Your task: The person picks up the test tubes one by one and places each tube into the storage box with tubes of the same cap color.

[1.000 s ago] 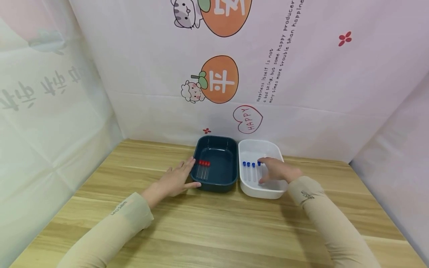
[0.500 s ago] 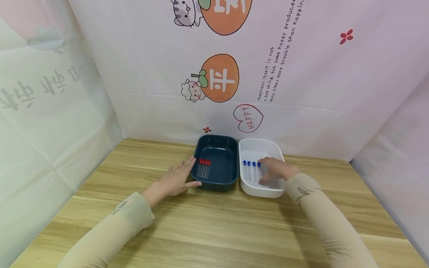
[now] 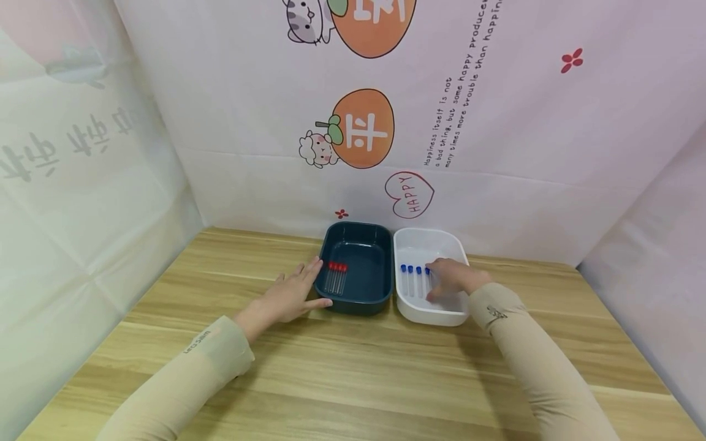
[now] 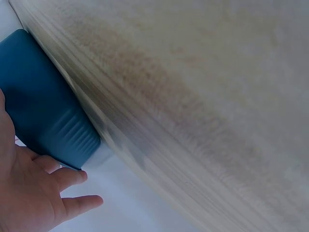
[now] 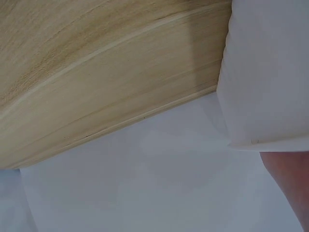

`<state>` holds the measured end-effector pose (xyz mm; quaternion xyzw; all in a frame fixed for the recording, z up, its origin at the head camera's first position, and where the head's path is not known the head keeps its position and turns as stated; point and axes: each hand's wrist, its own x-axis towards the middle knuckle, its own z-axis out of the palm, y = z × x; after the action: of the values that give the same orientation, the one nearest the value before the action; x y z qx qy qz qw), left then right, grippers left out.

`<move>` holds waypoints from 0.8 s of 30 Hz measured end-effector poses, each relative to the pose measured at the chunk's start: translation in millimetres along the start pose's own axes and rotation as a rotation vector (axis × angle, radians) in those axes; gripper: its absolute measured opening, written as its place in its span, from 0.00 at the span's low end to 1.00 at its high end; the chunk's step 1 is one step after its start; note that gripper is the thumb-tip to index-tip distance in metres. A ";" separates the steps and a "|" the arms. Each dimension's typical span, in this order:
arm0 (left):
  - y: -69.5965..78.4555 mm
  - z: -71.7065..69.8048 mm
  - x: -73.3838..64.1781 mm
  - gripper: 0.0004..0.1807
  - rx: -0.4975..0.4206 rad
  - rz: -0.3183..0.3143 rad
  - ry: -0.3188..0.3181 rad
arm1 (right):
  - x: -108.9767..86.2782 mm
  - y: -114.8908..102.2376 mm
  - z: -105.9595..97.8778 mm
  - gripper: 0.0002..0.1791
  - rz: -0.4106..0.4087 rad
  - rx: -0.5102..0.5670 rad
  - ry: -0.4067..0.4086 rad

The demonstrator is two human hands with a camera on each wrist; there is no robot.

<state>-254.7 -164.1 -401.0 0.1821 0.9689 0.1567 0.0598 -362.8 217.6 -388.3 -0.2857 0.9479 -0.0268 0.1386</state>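
My left hand (image 3: 289,296) rests at the left rim of the dark blue tray (image 3: 361,300), fingers straight and thumb along the near side; the left wrist view shows this hand (image 4: 34,193) against the tray's outer wall (image 4: 53,96). Inside lie several red-capped test tubes (image 3: 336,280), side by side. In the white tray (image 3: 432,317) several blue-capped test tubes (image 3: 410,283) lie in a row. Over the rightmost blue-capped tube (image 3: 427,271) my right hand (image 3: 455,278) reaches in, fingers at its cap and thumb near its lower end. That hand hides part of the tube.
Both trays stand side by side at the back of the wooden table (image 3: 353,373), close to a printed white cloth (image 3: 485,208). Cloth also hangs on the left and right sides. In the right wrist view, the white tray's outer wall (image 5: 265,72) shows beside table and cloth.
The rightmost blue-capped tube has dropped slightly, its cap now about level with its neighbour's. My right hand has barely shifted, and my left hand stays at the dark tray's rim.
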 end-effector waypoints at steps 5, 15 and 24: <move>0.9 -0.7 -0.5 0.55 -0.004 -0.006 -0.009 | 0.3 0.3 1.2 0.51 0.001 0.015 -0.010; 1.6 -0.9 1.1 0.55 0.001 -0.008 -0.014 | -0.7 1.4 1.3 0.52 0.028 0.042 -0.033; -0.9 -0.6 2.3 0.55 0.002 -0.013 -0.019 | -6.9 -0.8 -4.7 0.53 0.010 0.084 0.006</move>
<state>-257.2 -164.2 -400.8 0.1775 0.9695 0.1535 0.0699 -358.1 220.6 -381.9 -0.2750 0.9477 -0.0666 0.1478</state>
